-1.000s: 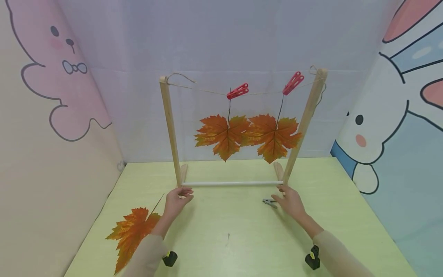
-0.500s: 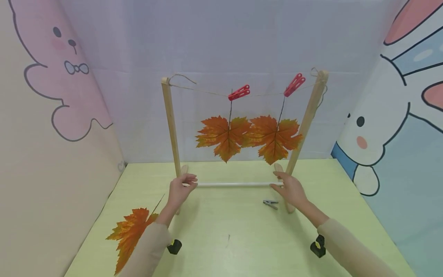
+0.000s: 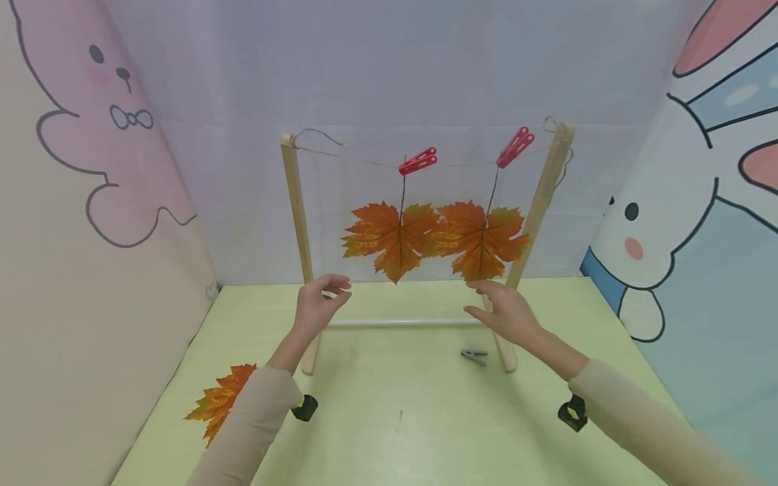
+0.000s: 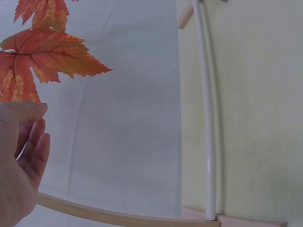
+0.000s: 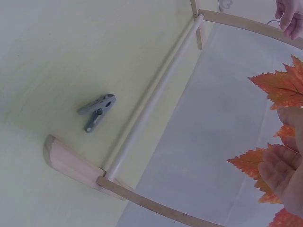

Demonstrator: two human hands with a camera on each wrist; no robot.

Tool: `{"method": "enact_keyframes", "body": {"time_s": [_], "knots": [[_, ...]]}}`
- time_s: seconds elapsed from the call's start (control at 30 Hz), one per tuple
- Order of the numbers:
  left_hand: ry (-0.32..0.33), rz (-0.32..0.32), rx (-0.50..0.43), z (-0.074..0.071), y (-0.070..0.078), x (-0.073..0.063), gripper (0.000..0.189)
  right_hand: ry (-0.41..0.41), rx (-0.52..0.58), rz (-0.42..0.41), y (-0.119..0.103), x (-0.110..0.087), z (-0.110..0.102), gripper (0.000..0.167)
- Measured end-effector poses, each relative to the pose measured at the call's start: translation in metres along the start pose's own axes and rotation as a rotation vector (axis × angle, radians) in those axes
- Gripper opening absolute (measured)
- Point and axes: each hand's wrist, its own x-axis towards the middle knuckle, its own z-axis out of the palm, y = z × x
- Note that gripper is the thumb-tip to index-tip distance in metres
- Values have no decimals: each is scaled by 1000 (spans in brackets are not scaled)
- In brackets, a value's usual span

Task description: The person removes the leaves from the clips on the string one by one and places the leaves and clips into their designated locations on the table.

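Beside the left post (image 3: 297, 209) of a wooden frame, my left hand (image 3: 315, 307) hovers with loosely bent fingers and holds nothing. My right hand (image 3: 510, 314) is by the right post (image 3: 537, 202), fingers extended, its fingertips just under the lower edge of the right maple leaf (image 3: 483, 239). That leaf and a left maple leaf (image 3: 389, 236) hang by their stems from a string (image 3: 358, 160) tied between the posts. One red clothespin (image 3: 418, 160) clips the left stem, another red clothespin (image 3: 515, 147) the right. Below runs the white crossbar (image 3: 401, 322), apart from both hands.
A grey clothespin (image 5: 97, 111) lies on the table (image 3: 389, 445) in front of the bar, near the frame's right foot (image 5: 71, 163). At front left lies a third maple leaf (image 3: 221, 398), partly hidden by my left sleeve (image 3: 249, 418). A white cloth (image 3: 389, 67) hangs behind.
Both hands have risen from the low ends of the crossbar to beside the posts, leaving the bar. The hanging leaves and clothespins look unchanged.
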Motion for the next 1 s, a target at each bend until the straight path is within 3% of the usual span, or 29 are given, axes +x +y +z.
{"method": "enact_keyframes", "body": {"time_s": [0.17, 0.43, 0.63, 0.83, 1.0], "knots": [[-5, 18, -1, -7, 20, 13, 18, 9, -21, -68, -6, 10, -16, 41], [9, 92, -12, -7, 53, 33, 16, 69, -104, -326, -10, 32, -36, 38], [12, 133, -25, -2, 74, 48, 17, 68, -123, -383, -24, 53, -50, 42], [30, 160, -54, 3, 96, 63, 17, 129, -180, -455, -41, 74, -67, 44], [42, 140, -46, 8, 113, 75, 20, 150, -184, -484, -50, 86, -80, 47]]}}
